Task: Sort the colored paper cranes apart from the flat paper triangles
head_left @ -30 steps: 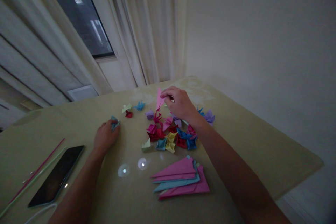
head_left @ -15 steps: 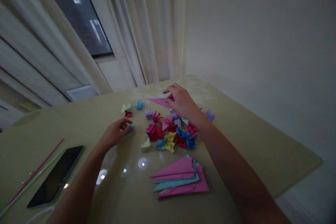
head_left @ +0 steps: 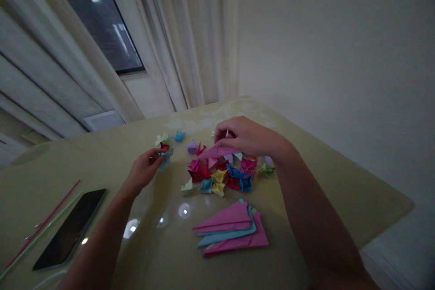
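Between the fingertips of my left hand point(head_left: 146, 166) is a light blue origami piece point(head_left: 166, 158), raised beside a small red one point(head_left: 164, 147). My right hand point(head_left: 239, 135) pinches a long pointed pink folded paper point(head_left: 220, 150) above a heap of origami. The heap mixes several colours, with a yellow piece point(head_left: 219, 183) and a blue piece point(head_left: 246, 183) at its near side. Closer to me lies a stack of flat folded papers point(head_left: 231, 229), pink and light blue. The pink paper and my right hand hide part of the heap.
On the left a black phone point(head_left: 70, 229) lies next to a thin pink stick point(head_left: 44, 223) and a pale green one point(head_left: 42, 234). A pale green origami piece point(head_left: 161, 139) and a blue one point(head_left: 178, 136) sit at the back. The table point(head_left: 340, 190) meets a wall on the right.
My right hand has come lower and nearer with the pink paper, swinging its tip down over the heap. My left hand has lifted the light blue piece slightly.
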{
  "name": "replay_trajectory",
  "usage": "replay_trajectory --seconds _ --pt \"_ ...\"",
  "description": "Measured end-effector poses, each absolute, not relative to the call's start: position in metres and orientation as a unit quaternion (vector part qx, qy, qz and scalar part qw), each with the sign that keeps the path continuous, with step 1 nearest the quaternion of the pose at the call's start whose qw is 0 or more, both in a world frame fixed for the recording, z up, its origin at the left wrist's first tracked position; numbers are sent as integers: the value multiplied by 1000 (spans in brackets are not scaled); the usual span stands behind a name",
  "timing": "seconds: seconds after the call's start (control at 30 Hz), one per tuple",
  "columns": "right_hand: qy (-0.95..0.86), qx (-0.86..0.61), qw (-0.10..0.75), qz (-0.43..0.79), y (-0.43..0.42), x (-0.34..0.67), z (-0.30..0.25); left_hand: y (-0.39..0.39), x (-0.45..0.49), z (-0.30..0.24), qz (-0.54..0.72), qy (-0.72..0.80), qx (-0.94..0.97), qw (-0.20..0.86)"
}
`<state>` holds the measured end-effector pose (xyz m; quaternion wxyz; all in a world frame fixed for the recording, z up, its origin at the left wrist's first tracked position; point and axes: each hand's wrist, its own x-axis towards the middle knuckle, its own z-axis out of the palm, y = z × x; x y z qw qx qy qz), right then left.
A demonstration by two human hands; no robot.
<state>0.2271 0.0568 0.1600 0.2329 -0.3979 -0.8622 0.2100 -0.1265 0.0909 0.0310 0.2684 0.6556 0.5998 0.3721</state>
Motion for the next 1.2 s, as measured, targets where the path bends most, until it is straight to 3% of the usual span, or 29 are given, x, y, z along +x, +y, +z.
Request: replay_trajectory --seconds 0.27,0.57,1.03,1.2 --pt "-901 -311 108 281 31 209 167 88 -120 42 387 587 655 277" --pt "-915 -306 60 255 32 204 157 80 -114 58 432 568 629 308" --pt "-881 -371 86 281 32 208 156 63 -89 79 419 519 636 388" --pt "-867 -387 206 238 37 190 145 53 -69 80 407 462 654 440"
